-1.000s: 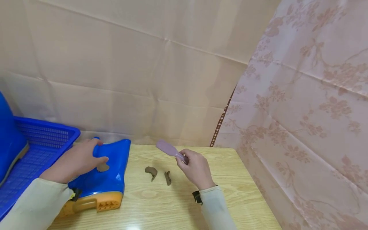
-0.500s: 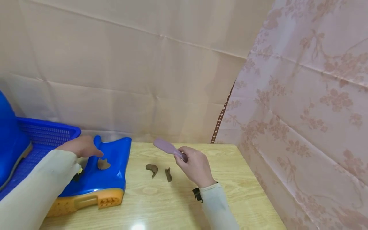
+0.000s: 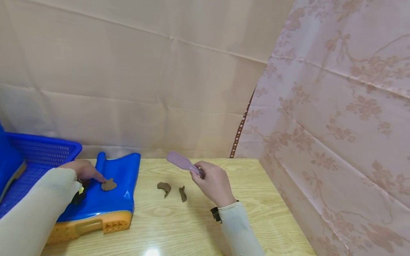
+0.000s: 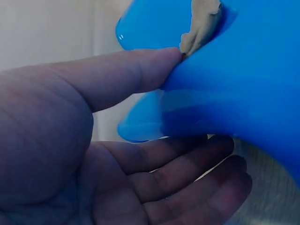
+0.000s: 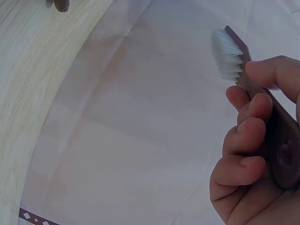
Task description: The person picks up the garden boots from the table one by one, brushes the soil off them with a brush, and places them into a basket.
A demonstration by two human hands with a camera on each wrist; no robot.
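A blue rain boot with an orange sole lies on its side on the table. On it sits a flat brown clay-like piece. My left hand reaches over the boot, the straight thumb touching the edge of that piece. In the left wrist view the other fingers lie loosely bent at the boot's lower edge. My right hand grips a purple-handled brush above the table. Its white bristles show in the right wrist view.
Two brown clay-like scraps, a curved one and a narrow one, lie on the wooden table. At the left stands a blue plastic basket with another blue boot in it. Cloth curtains hang behind and right.
My left hand has drawn back from over the boot, then its thumb has come to the brown piece's edge. The right hand still holds the brush in nearly the same place.
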